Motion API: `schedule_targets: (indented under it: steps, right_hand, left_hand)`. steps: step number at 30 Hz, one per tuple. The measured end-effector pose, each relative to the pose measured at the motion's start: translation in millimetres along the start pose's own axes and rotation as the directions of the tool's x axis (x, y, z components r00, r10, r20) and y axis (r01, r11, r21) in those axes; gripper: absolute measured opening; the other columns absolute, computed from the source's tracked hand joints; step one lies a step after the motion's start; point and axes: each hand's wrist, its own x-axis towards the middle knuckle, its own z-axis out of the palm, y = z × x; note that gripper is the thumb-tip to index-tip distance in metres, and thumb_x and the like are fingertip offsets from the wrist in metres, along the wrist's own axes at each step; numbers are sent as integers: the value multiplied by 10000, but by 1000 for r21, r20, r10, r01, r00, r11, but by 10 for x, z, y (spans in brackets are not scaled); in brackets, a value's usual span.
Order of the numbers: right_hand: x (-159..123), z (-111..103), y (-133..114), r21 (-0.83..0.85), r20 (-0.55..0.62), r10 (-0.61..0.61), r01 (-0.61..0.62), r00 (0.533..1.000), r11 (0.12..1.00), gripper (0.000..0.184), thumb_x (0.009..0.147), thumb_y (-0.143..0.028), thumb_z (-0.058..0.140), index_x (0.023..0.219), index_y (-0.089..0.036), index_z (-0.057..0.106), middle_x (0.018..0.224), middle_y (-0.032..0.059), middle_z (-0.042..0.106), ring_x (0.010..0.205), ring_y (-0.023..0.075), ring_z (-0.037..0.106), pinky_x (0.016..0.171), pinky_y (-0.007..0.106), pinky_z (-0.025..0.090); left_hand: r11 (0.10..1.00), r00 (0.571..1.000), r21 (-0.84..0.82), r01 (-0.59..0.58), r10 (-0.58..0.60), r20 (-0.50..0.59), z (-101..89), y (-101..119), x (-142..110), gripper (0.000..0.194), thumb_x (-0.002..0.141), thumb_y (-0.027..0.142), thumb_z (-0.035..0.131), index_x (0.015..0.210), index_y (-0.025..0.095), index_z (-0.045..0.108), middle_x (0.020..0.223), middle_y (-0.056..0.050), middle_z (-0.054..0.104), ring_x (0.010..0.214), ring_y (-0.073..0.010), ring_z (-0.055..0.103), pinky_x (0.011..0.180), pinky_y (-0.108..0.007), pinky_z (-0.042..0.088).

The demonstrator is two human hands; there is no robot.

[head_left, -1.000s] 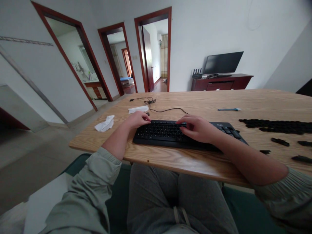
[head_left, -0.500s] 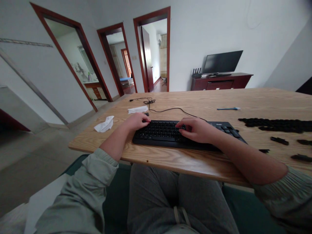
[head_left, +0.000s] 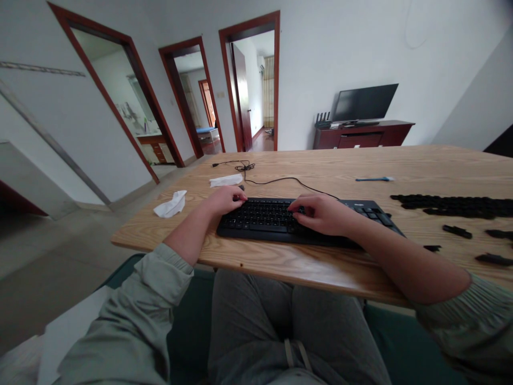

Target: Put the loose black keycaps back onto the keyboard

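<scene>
A black computer keyboard [head_left: 264, 222] lies along the near edge of the wooden table. My left hand [head_left: 228, 200] is closed at its far left corner, with thumb and fingers gripping the edge there. Over the middle keys, my right hand [head_left: 316, 213] is bent, its thumb and forefinger drawn together close to the key tops. Whatever sits between those fingertips is too small to make out. My right palm and wrist cover part of the keyboard's right half. A black cable [head_left: 280, 179] runs from the back of the keyboard to a tied bundle.
Two white tissues [head_left: 170, 205] lie left on the table [head_left: 224, 255]. A blue brush [head_left: 374, 179] rests farther back. Rows of linked black pieces [head_left: 452, 206] and several loose dark bits [head_left: 457, 231] lie right. A television [head_left: 365, 102] stands on a cabinet beyond.
The view has shifted very slightly. Both hands stay at the same spots on the keyboard, with hardly any visible finger movement.
</scene>
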Motion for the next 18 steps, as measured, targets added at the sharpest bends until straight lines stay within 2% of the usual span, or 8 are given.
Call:
schedule_targets:
  steps: [7,13,18]
  right_hand:
    - [6,-2,-17,-35,2,-6,6,1000,999,245,838,-249,592,1015,-191,751,890,62,737,729,183,636,686,300,475]
    - [4,-19,-24,-67,0,-2,2,1000,998,249,836,-244,583,1010,-201,756,875,55,744,705,179,635,670,294,473]
    - [2,-8,-14,-54,30,-15,16,999,998,236,843,-255,588,994,-209,763,864,52,752,684,177,638,650,292,467]
  left_hand:
    - [997,1000,-72,8,-7,12,-1,-5,3,174,792,252,630,879,174,759,971,-63,769,913,-197,699,890,-324,524]
    - [996,996,-75,54,-59,-67,64,-43,-19,187,801,285,638,881,171,763,937,-68,770,883,-204,704,859,-330,536]
    - [999,998,23,-39,40,-44,2,-4,-120,221,845,353,625,906,200,772,1037,-64,772,963,-216,699,941,-354,510]
